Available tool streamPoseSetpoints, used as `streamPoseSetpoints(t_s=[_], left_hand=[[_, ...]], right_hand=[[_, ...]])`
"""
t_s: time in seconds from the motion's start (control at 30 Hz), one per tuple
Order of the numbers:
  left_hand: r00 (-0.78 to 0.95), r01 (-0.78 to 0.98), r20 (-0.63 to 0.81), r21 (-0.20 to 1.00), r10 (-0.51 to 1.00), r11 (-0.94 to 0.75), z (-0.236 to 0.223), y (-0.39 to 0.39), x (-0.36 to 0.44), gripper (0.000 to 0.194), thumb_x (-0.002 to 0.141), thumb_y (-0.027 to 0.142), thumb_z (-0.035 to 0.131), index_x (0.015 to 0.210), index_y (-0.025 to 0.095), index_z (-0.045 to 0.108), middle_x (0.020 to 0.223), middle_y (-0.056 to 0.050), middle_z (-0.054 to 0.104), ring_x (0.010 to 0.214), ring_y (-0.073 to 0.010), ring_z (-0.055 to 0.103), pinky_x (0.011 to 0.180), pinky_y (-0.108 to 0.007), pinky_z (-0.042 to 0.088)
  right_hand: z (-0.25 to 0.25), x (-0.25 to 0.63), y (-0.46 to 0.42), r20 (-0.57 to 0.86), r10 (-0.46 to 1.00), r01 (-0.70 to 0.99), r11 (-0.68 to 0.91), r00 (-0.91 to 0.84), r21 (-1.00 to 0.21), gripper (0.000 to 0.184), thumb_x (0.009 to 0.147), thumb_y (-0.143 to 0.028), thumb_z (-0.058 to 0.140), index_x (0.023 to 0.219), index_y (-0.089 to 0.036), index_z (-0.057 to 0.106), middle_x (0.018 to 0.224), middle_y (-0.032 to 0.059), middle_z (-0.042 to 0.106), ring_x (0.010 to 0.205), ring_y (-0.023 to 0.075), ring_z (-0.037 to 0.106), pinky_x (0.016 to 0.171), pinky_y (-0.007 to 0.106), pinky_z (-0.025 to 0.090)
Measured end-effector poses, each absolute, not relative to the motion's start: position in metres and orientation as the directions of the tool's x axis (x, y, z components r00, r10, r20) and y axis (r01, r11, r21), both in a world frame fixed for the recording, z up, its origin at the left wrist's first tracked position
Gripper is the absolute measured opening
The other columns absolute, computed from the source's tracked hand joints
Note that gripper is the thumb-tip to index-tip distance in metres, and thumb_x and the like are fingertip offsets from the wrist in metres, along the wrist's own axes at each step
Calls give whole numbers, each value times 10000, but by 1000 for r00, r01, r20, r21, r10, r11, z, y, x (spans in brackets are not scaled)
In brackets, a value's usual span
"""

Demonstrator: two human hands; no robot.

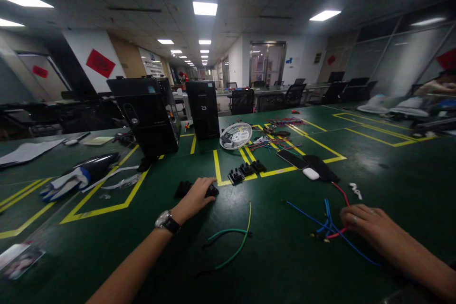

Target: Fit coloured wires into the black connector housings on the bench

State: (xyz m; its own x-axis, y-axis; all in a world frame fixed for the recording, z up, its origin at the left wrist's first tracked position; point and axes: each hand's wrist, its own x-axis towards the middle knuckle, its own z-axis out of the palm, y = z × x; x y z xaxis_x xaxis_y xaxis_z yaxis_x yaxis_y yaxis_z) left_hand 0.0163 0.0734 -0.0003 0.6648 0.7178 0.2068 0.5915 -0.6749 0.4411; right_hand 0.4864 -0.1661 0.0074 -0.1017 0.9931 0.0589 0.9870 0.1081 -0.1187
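Note:
My left hand (194,194), with a watch on the wrist, lies over small black parts (183,189) on the green table. Its fingers curve round one of them, whose exact kind I cannot make out. My right hand (368,223) is closed on a red wire (342,191), which shows on both sides of the fingers. Blue wires (302,211) lie crossed beside and under that hand. Between my hands rest a green wire (235,255) and a teal wire (228,231). Several black terminal-like pieces (246,169) stand in a row beyond my left hand.
Two black computer cases (149,118) stand at the back left. A white basket (245,129) sits near a pile of coloured wires (285,123). Phones, a white earbud case (311,173) and an earbud (355,191) lie at the right. A glove (67,184) is at the left.

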Motion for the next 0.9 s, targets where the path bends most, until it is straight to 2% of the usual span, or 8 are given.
streamPoseSetpoints(t_s=[0.13,0.23,0.43,0.53,0.63,0.77,0.83,0.9], left_hand=[[719,600,121,389,684,-699,4,83,3,650,790,141,574,1383,313,369,1381,-75,502,1263,-262,450,1071,-482,253],[723,623,90,343,685,-703,8,85,-2,723,776,93,530,1415,348,309,1429,-73,461,1331,-270,392,1090,-546,168],[701,595,183,383,689,-707,8,82,27,657,801,267,581,1414,234,345,1460,-127,407,1376,-288,316,1105,-467,237],[649,599,237,427,723,-677,5,91,63,656,812,387,600,1382,149,378,1429,-180,417,1338,-294,353,1090,-420,284],[601,633,213,461,770,-622,3,103,97,604,755,381,672,1256,95,494,1312,-221,503,1258,-336,424,1041,-429,333],[558,652,213,485,802,-583,4,107,116,391,693,314,718,996,95,605,1039,-194,599,1057,-347,538,896,-430,425],[539,648,242,493,807,-580,4,101,113,408,672,296,726,1011,120,583,1039,-160,580,1033,-314,543,871,-395,439],[512,573,279,594,812,-565,4,90,103,469,656,248,727,1074,156,535,1049,-115,565,992,-260,559,837,-343,454]], right_hand=[[32,495,-166,89,986,990,138,-140,31,297,869,-206,464,951,-314,729,1027,138,700,1054,329,595,886,540,354],[53,506,-165,66,983,985,168,-171,50,291,857,-215,479,947,-323,733,990,145,704,971,309,630,844,516,393],[75,523,-160,312,950,998,19,-1,-55,338,832,-497,515,938,-253,722,946,198,707,754,297,667,670,470,462],[83,485,-145,394,913,985,-43,106,-165,370,834,-518,526,992,-217,672,918,191,704,712,275,665,614,399,491],[83,418,-118,347,937,969,39,49,-243,300,899,-436,459,1030,-226,628,920,109,701,744,238,666,652,345,511],[66,343,-78,245,963,954,172,-110,-246,207,918,-283,424,961,-217,616,927,71,680,795,209,651,706,316,486],[55,322,-65,204,968,956,191,-145,-223,174,894,-217,432,918,-209,604,909,68,669,785,206,644,687,305,468],[46,311,-58,139,974,958,203,-177,-203,162,859,-170,450,917,-208,596,890,64,667,779,211,644,659,296,448]])
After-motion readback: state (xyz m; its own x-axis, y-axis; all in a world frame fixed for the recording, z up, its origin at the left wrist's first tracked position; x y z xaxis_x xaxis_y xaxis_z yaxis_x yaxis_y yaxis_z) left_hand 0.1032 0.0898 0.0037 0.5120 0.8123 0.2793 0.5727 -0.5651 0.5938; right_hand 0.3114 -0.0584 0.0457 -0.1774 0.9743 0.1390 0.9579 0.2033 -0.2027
